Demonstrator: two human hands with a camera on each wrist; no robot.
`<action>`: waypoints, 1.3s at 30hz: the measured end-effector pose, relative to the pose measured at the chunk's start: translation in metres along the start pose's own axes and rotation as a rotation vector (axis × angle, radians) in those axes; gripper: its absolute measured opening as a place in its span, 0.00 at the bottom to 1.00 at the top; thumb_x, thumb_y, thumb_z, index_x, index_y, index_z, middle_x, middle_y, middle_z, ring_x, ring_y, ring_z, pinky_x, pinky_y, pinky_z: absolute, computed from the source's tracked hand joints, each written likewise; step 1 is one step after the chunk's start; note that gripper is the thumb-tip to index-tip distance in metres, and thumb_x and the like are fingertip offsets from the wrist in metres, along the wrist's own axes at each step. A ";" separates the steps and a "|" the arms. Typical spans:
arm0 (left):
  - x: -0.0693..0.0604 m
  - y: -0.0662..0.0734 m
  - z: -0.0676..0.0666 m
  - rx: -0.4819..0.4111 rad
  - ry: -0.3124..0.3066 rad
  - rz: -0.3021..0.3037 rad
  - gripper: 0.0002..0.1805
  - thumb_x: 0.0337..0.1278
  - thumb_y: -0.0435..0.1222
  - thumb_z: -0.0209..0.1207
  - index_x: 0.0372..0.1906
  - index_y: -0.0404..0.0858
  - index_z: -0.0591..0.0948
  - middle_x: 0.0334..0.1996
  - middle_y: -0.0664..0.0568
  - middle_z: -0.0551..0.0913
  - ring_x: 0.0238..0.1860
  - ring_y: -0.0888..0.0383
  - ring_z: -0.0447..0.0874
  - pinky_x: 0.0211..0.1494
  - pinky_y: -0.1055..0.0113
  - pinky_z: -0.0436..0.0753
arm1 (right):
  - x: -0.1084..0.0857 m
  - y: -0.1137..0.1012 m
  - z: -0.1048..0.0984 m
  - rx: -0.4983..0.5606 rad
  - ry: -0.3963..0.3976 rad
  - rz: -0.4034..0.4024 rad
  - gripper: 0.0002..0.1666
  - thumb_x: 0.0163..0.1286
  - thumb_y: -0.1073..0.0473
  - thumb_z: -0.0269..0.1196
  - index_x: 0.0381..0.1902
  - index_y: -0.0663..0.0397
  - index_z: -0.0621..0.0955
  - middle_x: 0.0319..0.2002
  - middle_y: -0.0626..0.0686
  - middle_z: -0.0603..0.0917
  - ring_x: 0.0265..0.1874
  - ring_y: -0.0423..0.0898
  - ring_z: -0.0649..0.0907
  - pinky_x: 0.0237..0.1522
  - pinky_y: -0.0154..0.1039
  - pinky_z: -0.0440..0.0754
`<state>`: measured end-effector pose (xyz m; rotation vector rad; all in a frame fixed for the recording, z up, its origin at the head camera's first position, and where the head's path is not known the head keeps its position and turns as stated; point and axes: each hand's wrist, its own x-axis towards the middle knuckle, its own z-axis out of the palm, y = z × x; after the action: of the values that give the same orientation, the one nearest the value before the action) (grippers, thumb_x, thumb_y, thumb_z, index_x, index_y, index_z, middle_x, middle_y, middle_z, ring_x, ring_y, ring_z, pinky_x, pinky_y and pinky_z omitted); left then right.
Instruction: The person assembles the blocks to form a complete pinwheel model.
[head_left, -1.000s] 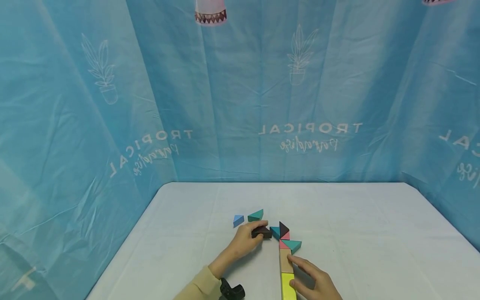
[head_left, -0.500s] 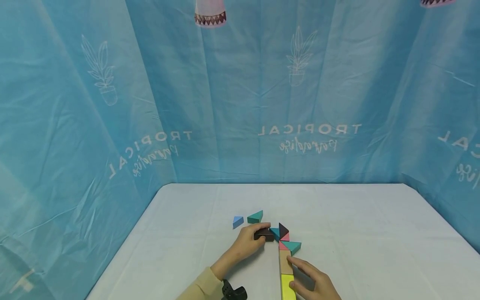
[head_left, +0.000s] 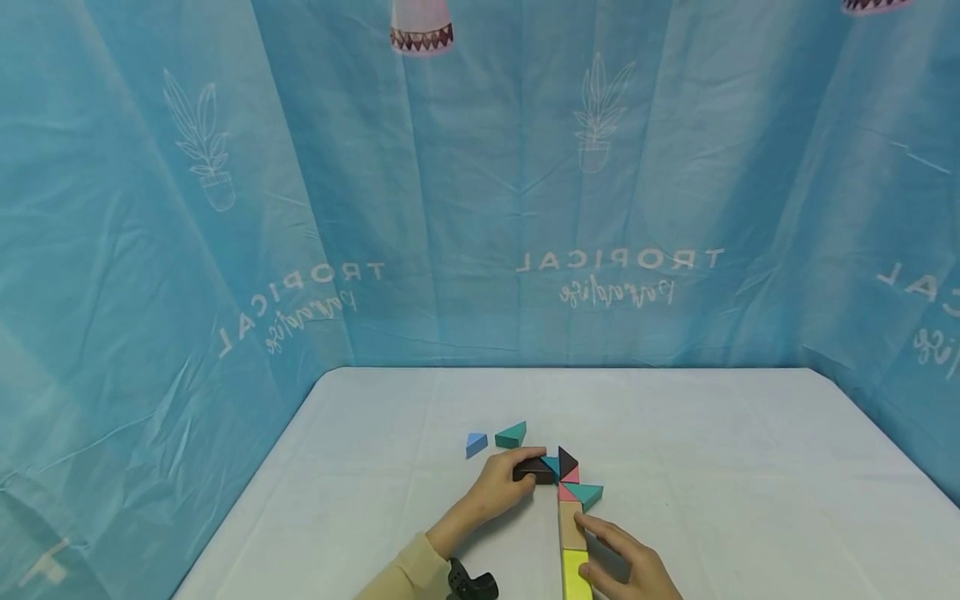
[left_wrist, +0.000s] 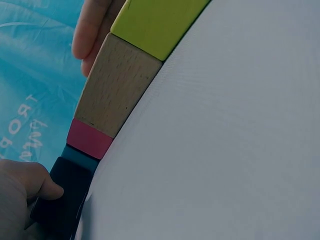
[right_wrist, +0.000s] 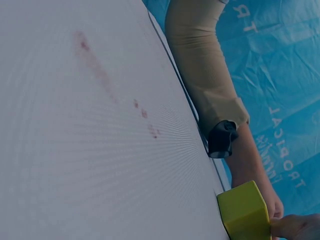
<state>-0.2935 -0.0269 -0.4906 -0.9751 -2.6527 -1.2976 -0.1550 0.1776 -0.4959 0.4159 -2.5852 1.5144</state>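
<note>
My left hand [head_left: 495, 487] pinches a black block [head_left: 534, 472] between thumb and fingers on the table. The black block's right end meets a small teal triangular block [head_left: 552, 463]. Right of that stand a dark triangular block [head_left: 567, 463] and pink triangular blocks [head_left: 572, 476], with another teal triangle [head_left: 587, 494] beside them. Toward me the row continues with a plain wooden block [head_left: 571, 527] and a yellow block [head_left: 574, 573]. My right hand [head_left: 633, 567] lies along the row's right side, its index finger touching the wooden block and its thumb at the yellow one.
Beyond my left hand lie a loose green triangular block [head_left: 511, 434] and a blue triangular block [head_left: 476, 444]. All sit on a white-covered table [head_left: 720, 467]. A blue printed curtain [head_left: 465, 208] encloses its far edge and sides.
My left hand has slid the black block to the right, closing the gap to the small teal triangle. The right hand has stayed in place.
</note>
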 end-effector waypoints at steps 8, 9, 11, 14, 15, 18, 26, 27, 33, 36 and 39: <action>0.002 0.000 0.003 -0.013 -0.011 -0.007 0.24 0.53 0.29 0.56 0.58 0.38 0.77 0.55 0.50 0.79 0.56 0.58 0.74 0.57 0.61 0.73 | 0.000 0.001 0.000 0.007 -0.003 -0.013 0.29 0.63 0.48 0.65 0.59 0.53 0.75 0.56 0.51 0.78 0.55 0.45 0.76 0.51 0.41 0.77; 0.002 0.001 0.003 -0.016 -0.012 -0.010 0.24 0.53 0.29 0.56 0.58 0.38 0.77 0.55 0.50 0.78 0.56 0.59 0.73 0.57 0.61 0.73 | 0.000 0.001 0.000 0.005 -0.004 -0.013 0.29 0.63 0.48 0.65 0.60 0.53 0.75 0.56 0.51 0.78 0.55 0.45 0.76 0.51 0.41 0.77; 0.003 0.001 0.003 -0.015 -0.014 -0.016 0.24 0.53 0.29 0.56 0.58 0.39 0.77 0.55 0.50 0.78 0.56 0.59 0.73 0.57 0.61 0.73 | 0.000 0.001 0.000 0.002 -0.006 -0.011 0.29 0.63 0.48 0.65 0.60 0.53 0.75 0.56 0.51 0.78 0.55 0.45 0.76 0.51 0.41 0.77; 0.003 0.002 0.003 -0.023 -0.018 -0.014 0.24 0.54 0.29 0.56 0.59 0.39 0.77 0.55 0.51 0.78 0.57 0.59 0.73 0.58 0.61 0.73 | 0.000 0.001 0.000 0.007 -0.010 -0.003 0.30 0.63 0.47 0.65 0.60 0.53 0.75 0.57 0.51 0.78 0.56 0.46 0.76 0.51 0.42 0.77; 0.003 0.002 0.003 -0.026 -0.017 -0.012 0.24 0.54 0.29 0.56 0.59 0.38 0.77 0.55 0.51 0.78 0.56 0.59 0.73 0.58 0.62 0.73 | 0.000 0.001 0.000 0.009 -0.011 0.001 0.30 0.63 0.47 0.65 0.60 0.52 0.75 0.57 0.51 0.78 0.56 0.46 0.76 0.51 0.42 0.77; 0.003 0.002 0.003 -0.030 -0.013 -0.001 0.24 0.53 0.28 0.56 0.58 0.38 0.77 0.55 0.50 0.78 0.56 0.59 0.73 0.57 0.62 0.73 | 0.000 0.001 0.000 0.015 -0.011 0.014 0.30 0.62 0.47 0.65 0.60 0.52 0.75 0.57 0.51 0.78 0.56 0.46 0.76 0.52 0.43 0.77; 0.001 0.002 0.004 -0.019 0.000 0.018 0.23 0.53 0.30 0.58 0.58 0.37 0.77 0.54 0.49 0.79 0.53 0.58 0.75 0.55 0.62 0.75 | 0.000 0.002 0.001 0.004 -0.002 0.013 0.31 0.62 0.46 0.65 0.59 0.53 0.76 0.56 0.51 0.78 0.55 0.44 0.76 0.51 0.43 0.78; 0.001 0.002 0.004 -0.019 0.001 0.017 0.23 0.53 0.30 0.58 0.57 0.37 0.77 0.54 0.49 0.79 0.53 0.57 0.75 0.55 0.62 0.75 | 0.000 0.002 0.001 0.003 -0.002 0.011 0.31 0.62 0.46 0.65 0.59 0.53 0.76 0.56 0.51 0.78 0.55 0.44 0.76 0.51 0.43 0.78; 0.002 0.002 0.006 -0.012 0.012 0.008 0.22 0.54 0.31 0.61 0.57 0.38 0.78 0.53 0.49 0.79 0.52 0.58 0.76 0.54 0.63 0.75 | 0.000 0.004 0.001 -0.002 0.012 -0.012 0.30 0.63 0.48 0.65 0.60 0.53 0.75 0.56 0.51 0.78 0.55 0.43 0.76 0.51 0.40 0.78; 0.002 0.002 0.007 -0.009 0.013 0.007 0.23 0.54 0.31 0.62 0.57 0.37 0.78 0.53 0.49 0.79 0.52 0.58 0.76 0.54 0.62 0.75 | 0.000 0.003 0.001 0.002 0.012 -0.005 0.30 0.63 0.48 0.65 0.60 0.52 0.75 0.56 0.50 0.78 0.55 0.44 0.76 0.51 0.40 0.77; 0.002 0.002 0.007 -0.007 0.012 0.003 0.23 0.54 0.31 0.62 0.57 0.37 0.77 0.54 0.49 0.79 0.53 0.57 0.75 0.55 0.62 0.74 | -0.001 0.003 0.001 -0.002 0.005 0.001 0.30 0.63 0.48 0.65 0.60 0.52 0.75 0.56 0.51 0.78 0.55 0.45 0.76 0.51 0.41 0.77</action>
<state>-0.2919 -0.0198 -0.4930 -0.9687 -2.6381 -1.3092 -0.1553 0.1784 -0.4989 0.4109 -2.5829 1.5114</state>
